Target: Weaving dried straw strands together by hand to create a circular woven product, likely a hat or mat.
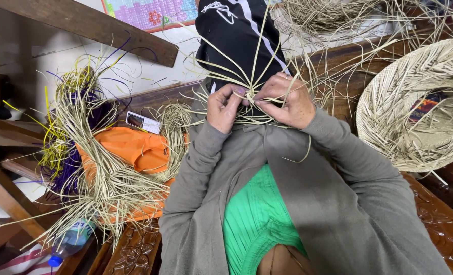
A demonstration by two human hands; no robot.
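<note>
My left hand (225, 105) and my right hand (284, 101) meet in front of my chest, both pinching a small woven start of pale straw strips (250, 106). Long loose strands fan out from it upward and sideways across a black cloth with white stripes (236, 35) over my knees. I wear grey sleeves and a green top.
A finished woven straw hat (420, 107) lies at the right on a carved wooden bench (435, 209). At the left a bundle of straw strips (94, 168), some yellow and purple, rests on an orange cloth (135, 147). A plastic bottle (68, 242) lies low left; a small box (142, 122) sits nearby.
</note>
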